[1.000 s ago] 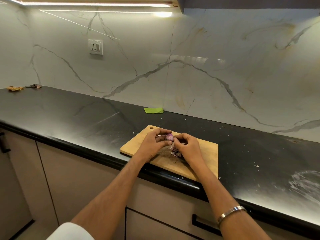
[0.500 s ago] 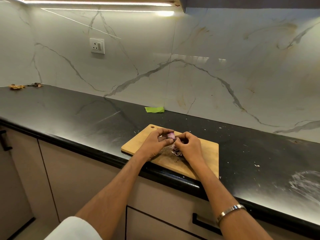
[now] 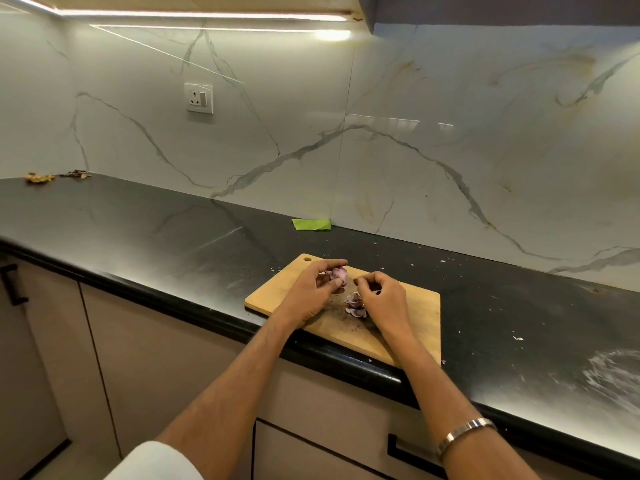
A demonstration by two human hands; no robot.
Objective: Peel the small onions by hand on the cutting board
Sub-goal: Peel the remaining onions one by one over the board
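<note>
Hands have just come apart! The left hand point(image 3: 313, 289) pinches the onion point(image 3: 338, 274) over the board point(image 3: 420, 315). The right hand point(image 3: 382, 299) has pulled back beside it, fingers curled, whether round a strip of skin I cannot tell. Probably a layer came off. Peels point(image 3: 355, 304) lie under the right hand. The counter edge runs just behind the wrists; bare board right of the right hand.
</note>
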